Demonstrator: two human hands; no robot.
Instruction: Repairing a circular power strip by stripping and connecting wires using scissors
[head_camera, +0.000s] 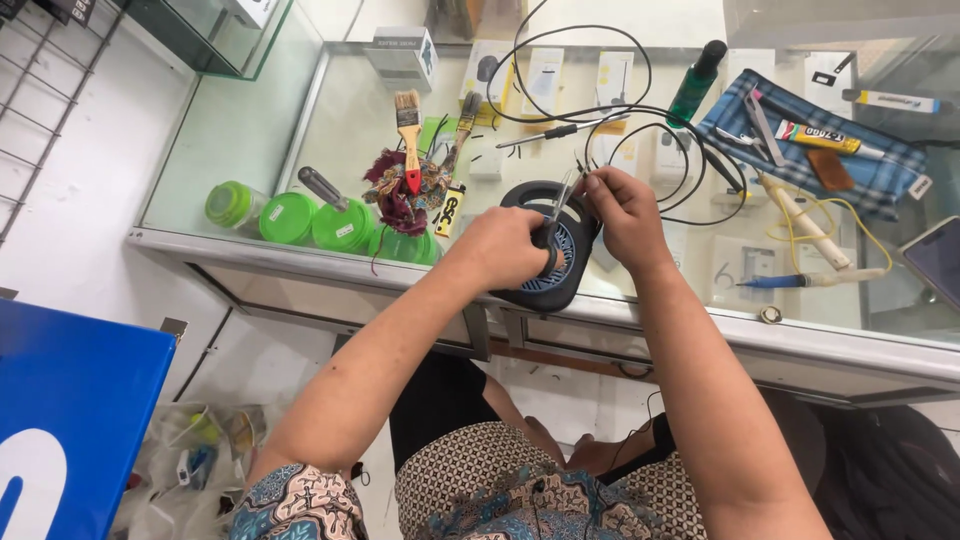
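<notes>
A small black device with a round blue grille (556, 262) lies on the glass counter (330, 150) near its front edge. My left hand (503, 247) rests over the device and grips metal tweezers (558, 203) that point up toward thin black wires (600, 125). My right hand (620, 210) pinches the ends of those wires just above the device. The wires loop away across the glass toward the back.
Green-lidded jars (290, 217) and a cup of brushes (410, 180) stand left of the device. At right lie a blue checked cloth with a glue tube (830, 140), a green bottle (697, 82), a soldering iron (810, 225) and a phone (935, 260). A blue box (70, 420) sits lower left.
</notes>
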